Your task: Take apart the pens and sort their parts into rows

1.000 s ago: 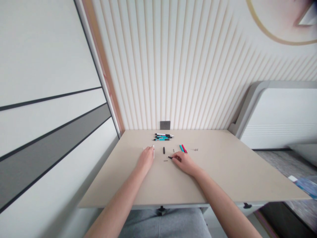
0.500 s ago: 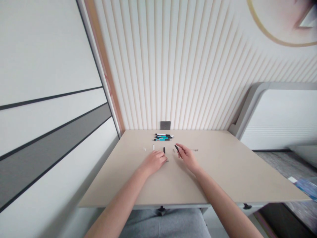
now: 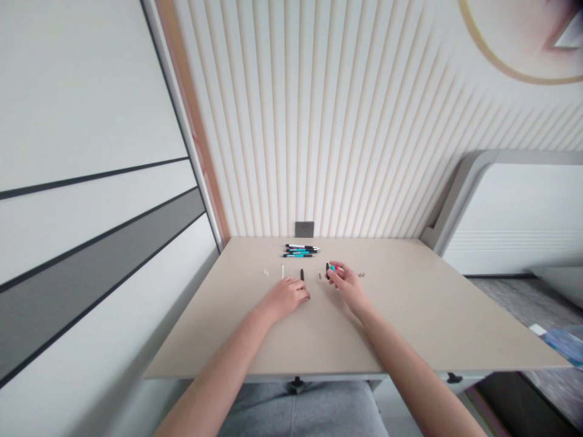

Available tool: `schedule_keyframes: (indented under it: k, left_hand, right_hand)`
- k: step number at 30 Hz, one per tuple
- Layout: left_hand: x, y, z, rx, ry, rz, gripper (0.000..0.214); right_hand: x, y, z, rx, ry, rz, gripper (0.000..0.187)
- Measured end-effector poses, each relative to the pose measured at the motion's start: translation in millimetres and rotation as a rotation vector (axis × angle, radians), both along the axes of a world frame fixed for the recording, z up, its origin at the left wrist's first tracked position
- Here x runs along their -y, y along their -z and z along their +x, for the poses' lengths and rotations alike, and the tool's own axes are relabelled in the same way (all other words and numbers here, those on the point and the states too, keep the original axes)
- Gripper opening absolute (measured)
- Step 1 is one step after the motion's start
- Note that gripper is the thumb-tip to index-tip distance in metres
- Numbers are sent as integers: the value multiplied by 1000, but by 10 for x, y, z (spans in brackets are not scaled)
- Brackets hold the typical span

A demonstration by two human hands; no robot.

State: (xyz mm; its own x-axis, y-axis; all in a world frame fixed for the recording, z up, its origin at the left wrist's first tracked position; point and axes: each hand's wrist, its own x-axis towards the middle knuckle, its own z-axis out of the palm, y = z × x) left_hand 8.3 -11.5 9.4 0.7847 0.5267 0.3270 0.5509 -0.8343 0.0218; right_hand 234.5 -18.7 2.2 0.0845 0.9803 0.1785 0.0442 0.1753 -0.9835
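Note:
My right hand [image 3: 347,285] is closed on a black pen part [image 3: 327,271], held nearly upright just over the table; a bit of blue and red shows by its fingers. My left hand [image 3: 288,296] rests low on the table with curled, closed fingers, and what lies under its fingertips is too small to make out. Just beyond it a black pen barrel [image 3: 302,275] and a thin white tube [image 3: 283,271] lie on the tabletop. A small dark piece [image 3: 319,275] lies between the hands.
Several assembled pens [image 3: 300,251], blue, black and white, lie in a pile at the back of the table [image 3: 410,321]. Tiny clear pieces [image 3: 266,272] are at the left, small metal springs or tips [image 3: 361,275] at the right. A dark socket [image 3: 304,229] sits on the wall.
The black part in my right hand has turned from slanted to nearly upright, and blue and red now show there. My left fingers have closed over the small thin piece that showed at their tips.

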Motion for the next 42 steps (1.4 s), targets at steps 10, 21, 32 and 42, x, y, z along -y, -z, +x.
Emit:
schedule_keyframes:
  k: [10, 21, 32, 42]
  left_hand:
    - [-6, -13, 5, -18, -19, 25, 20]
    - [-2, -164, -83, 252, -265, -10, 18]
    - [-68, -119, -194, 449, -415, -80, 19]
    - [-55, -122, -151, 391, -389, -110, 18]
  right_hand:
    - [-11, 51, -161, 292, 40, 105, 44]
    - [-127, 11, -212, 425, 48, 52, 41]
    - [-352, -40, -515, 886, 15, 87, 28]
    - [-300, -12, -515, 910, -5, 142, 32]
